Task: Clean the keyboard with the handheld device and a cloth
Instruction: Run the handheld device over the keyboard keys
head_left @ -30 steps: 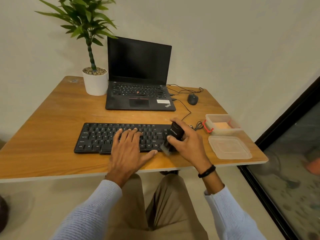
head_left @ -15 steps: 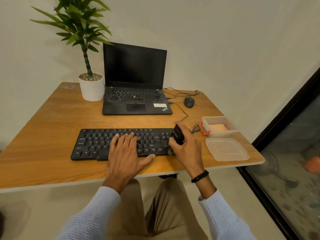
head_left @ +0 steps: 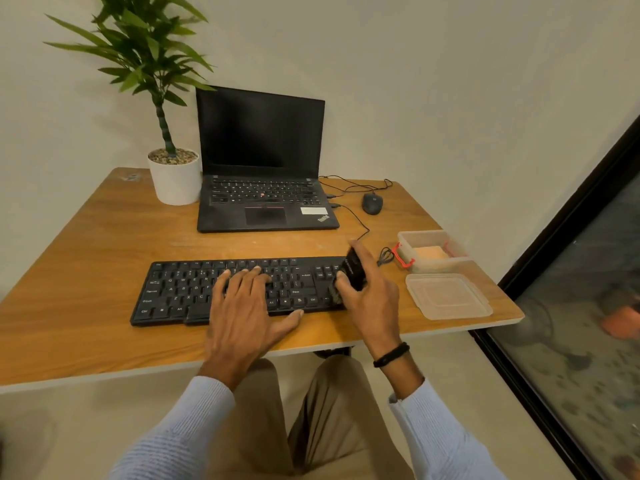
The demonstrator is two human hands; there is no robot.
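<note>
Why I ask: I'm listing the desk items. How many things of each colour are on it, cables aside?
Black: 4 (keyboard, laptop, mouse, handheld device)
Clear plastic: 2 (box, lid)
White: 1 (plant pot)
Orange: 1 (cloth, inside the box)
Total: 8

Desk (head_left: 86,271): wood-grain top, pale edge, lying under the left hand (head_left: 242,313) and right hand (head_left: 374,299). Wall (head_left: 415,81): plain off-white, met by the desk beyond both hands. Floor (head_left: 52,410): pale beige, seen left of the left hand, below the desk edge. Window (head_left: 588,341): black-framed glass, set right of the right hand; a mottled surface is seen through it. Light is noted as soft and even.
</note>
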